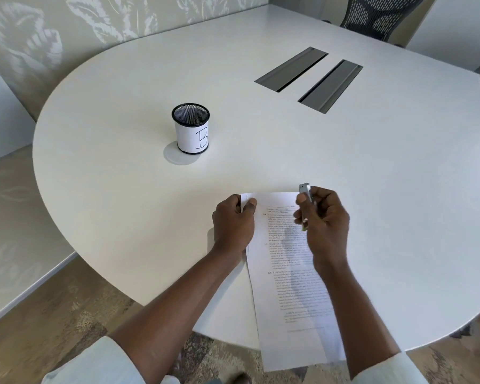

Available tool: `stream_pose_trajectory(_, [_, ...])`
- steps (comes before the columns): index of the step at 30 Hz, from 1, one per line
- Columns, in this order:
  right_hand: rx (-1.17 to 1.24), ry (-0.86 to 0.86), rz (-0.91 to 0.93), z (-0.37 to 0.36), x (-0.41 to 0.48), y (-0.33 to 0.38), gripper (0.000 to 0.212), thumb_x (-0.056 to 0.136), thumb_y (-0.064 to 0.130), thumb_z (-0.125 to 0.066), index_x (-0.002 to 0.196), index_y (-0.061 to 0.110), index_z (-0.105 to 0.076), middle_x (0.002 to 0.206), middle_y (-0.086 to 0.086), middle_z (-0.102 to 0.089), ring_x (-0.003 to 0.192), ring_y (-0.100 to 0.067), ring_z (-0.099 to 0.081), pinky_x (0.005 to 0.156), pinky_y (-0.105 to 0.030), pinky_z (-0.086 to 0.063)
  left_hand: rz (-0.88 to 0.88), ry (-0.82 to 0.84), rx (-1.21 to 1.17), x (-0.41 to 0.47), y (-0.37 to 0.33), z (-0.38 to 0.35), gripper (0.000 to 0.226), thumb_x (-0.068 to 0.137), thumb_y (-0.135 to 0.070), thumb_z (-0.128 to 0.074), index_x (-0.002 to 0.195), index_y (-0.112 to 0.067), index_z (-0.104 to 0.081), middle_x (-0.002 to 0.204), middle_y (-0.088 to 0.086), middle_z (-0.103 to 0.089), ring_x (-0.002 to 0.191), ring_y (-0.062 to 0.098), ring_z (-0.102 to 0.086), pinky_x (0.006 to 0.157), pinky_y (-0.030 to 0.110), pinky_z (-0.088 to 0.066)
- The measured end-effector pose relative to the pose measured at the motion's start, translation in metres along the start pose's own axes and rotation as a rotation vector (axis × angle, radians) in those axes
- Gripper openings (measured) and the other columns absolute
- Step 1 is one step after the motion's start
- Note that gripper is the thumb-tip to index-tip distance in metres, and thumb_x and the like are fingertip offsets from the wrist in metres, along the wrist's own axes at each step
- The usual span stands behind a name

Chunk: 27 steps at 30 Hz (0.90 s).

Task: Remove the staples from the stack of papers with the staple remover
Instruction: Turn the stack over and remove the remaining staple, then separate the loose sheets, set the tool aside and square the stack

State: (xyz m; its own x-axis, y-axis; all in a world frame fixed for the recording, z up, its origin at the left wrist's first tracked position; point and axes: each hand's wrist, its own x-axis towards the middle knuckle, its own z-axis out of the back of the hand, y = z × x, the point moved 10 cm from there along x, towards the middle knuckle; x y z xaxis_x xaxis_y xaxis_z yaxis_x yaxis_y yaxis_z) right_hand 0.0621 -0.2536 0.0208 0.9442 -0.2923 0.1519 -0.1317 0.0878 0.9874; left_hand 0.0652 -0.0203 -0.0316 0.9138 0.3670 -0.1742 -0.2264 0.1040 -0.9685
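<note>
Left hand: pinches stack of papers at top-left corner — hold it flat.
Right hand: grips staple remover — slide tip under staple; staple itself not discernible.

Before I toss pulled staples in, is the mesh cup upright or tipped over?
Upright. The mesh cup stands on its base on the white table, open rim up, the B on its label reading upright.

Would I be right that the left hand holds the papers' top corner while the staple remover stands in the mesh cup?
Not quite: the head view shows the slim silver staple remover held in the right hand above the white printed papers, not in the black mesh cup. The left hand does hold their top corner.
</note>
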Motion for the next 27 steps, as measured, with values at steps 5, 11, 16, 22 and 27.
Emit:
stream_pose_trajectory(5, [-0.31, -0.148, 0.03, 0.055, 0.019, 0.009, 0.013, 0.1, 0.05, -0.075, 0.101, 0.038, -0.072, 0.087, 0.016, -0.078, 0.074, -0.015, -0.072, 0.077, -0.041, -0.063, -0.027, 0.001, 0.057, -0.002, -0.004, 0.0, 0.046, 0.102, -0.023, -0.068, 0.071, -0.002, -0.041, 0.065, 0.002, -0.036, 0.068, 0.023, -0.031, 0.063, 0.037, -0.025])
stream_pose_trajectory(11, [-0.614, -0.245, 0.042, 0.109, 0.034, 0.001, 0.024, 0.112, 0.029, -0.06, 0.126, 0.013, -0.07, 0.125, -0.015, -0.07, 0.107, -0.037, -0.068, 0.097, -0.043, -0.053, -0.055, 0.014, 0.112, -0.004, -0.007, 0.0, 0.052, 0.103, -0.022, -0.066, 0.064, -0.018, -0.033, 0.057, -0.006, -0.035, 0.061, 0.021, -0.031, 0.059, 0.037, -0.024])
stream_pose_trajectory(16, [-0.839, -0.257, -0.03, 0.135, 0.031, -0.016, 0.025, 0.107, 0.013, -0.063, 0.131, 0.004, -0.067, 0.13, -0.027, -0.063, 0.122, -0.045, -0.059, 0.101, -0.047, -0.047, -0.085, -0.004, 0.154, -0.005, -0.01, 0.0, 0.053, 0.103, -0.022, -0.067, 0.062, -0.021, -0.034, 0.053, -0.006, -0.037, 0.055, 0.014, -0.034, 0.052, 0.03, -0.028])
stream_pose_trajectory(22, [-0.907, -0.26, -0.072, 0.145, 0.024, -0.033, 0.028, 0.11, 0.025, -0.064, 0.126, 0.002, -0.068, 0.128, -0.032, -0.062, 0.125, -0.048, -0.049, 0.108, -0.054, -0.04, -0.115, 0.003, 0.174, -0.005, -0.013, 0.0, 0.052, 0.104, -0.023, -0.067, 0.063, -0.021, -0.034, 0.055, -0.005, -0.036, 0.055, 0.013, -0.034, 0.051, 0.025, -0.025])
stream_pose_trajectory(27, [-0.915, -0.264, -0.063, 0.146, 0.021, -0.041, 0.032, 0.11, 0.033, -0.064, 0.122, 0.004, -0.072, 0.123, -0.026, -0.065, 0.123, -0.046, -0.049, 0.108, -0.054, -0.041, -0.163, 0.022, 0.197, -0.009, -0.018, -0.002, 0.054, 0.105, -0.022, -0.066, 0.065, -0.021, -0.029, 0.054, -0.005, -0.031, 0.055, 0.017, -0.03, 0.054, 0.033, -0.023])
